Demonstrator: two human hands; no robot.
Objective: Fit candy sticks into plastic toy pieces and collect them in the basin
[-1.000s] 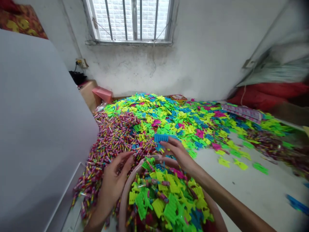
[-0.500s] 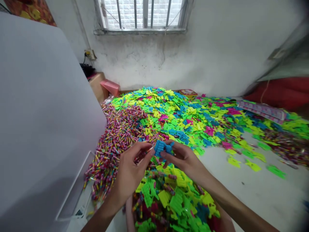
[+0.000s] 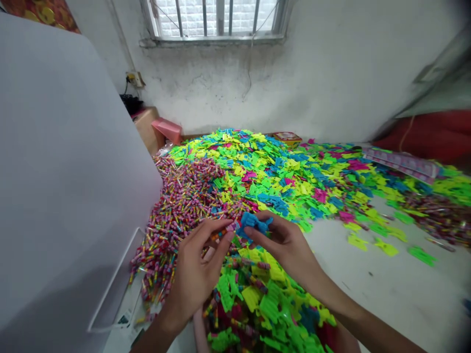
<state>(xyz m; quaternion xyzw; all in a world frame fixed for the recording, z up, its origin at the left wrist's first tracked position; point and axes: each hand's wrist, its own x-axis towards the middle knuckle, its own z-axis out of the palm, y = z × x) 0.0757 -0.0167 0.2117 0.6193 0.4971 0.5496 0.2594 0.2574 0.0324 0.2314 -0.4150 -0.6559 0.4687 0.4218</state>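
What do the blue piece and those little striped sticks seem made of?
The blue piece looks like moulded plastic: bright, even colour, slight sheen. The striped sticks seem wrapped in glossy clear plastic, judging by their glinting ends; what lies inside cannot be told.

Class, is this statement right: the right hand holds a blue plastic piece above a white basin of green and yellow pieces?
No: the head view shows the right hand holding a blue plastic piece above a pink, not white, basin of green and yellow pieces.

Loc: home wkshop | barred window | scuffed wall | floor piled w/ plastic pcs
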